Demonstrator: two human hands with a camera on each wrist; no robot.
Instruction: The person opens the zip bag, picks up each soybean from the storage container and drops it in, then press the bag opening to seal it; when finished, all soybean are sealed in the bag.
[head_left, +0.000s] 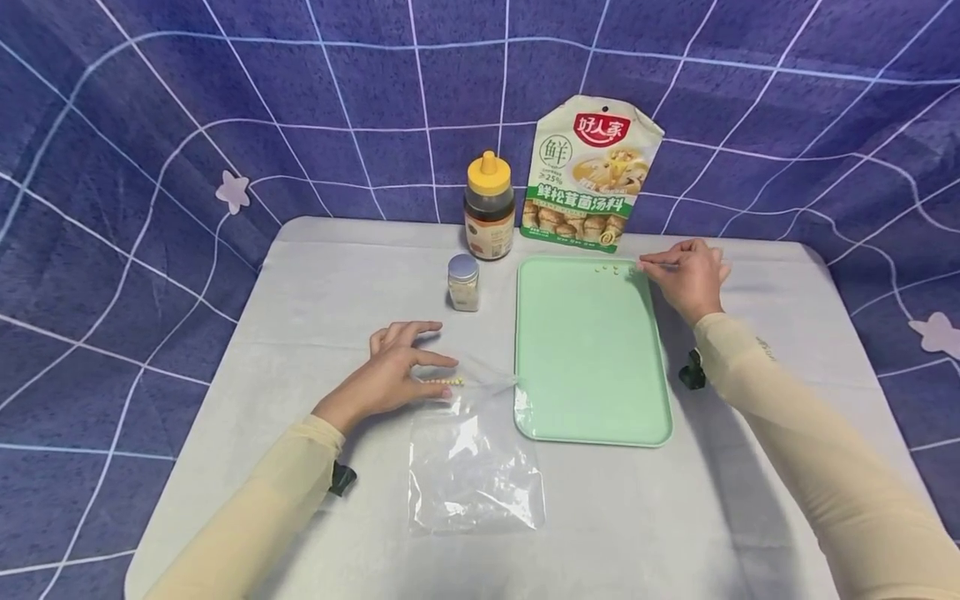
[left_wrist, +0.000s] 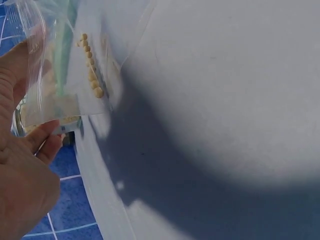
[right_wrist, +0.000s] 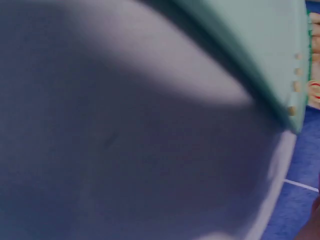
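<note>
My left hand (head_left: 390,371) holds a clear zip bag (head_left: 472,467) near its mouth, thumb and forefinger spread apart at the plastic. A line of small round yellow beans (left_wrist: 91,70) shows in the bag beside those fingers. My right hand (head_left: 690,275) is over the far right corner of a pale green tray (head_left: 588,358), thumb and fingertips drawn together right at the rim. I cannot tell whether anything is pinched there. A few yellow beans (head_left: 615,267) lie along the tray's far edge, close by the fingertips. Only a sliver of this hand shows in the right wrist view.
Beyond the tray a seasoning packet (head_left: 592,179) leans on the blue cloth backdrop. Left of it stands a dark bottle with a yellow cap (head_left: 490,208). A small grey-lidded jar (head_left: 464,283) is nearer the left hand. All rest on a white-covered table (head_left: 322,283).
</note>
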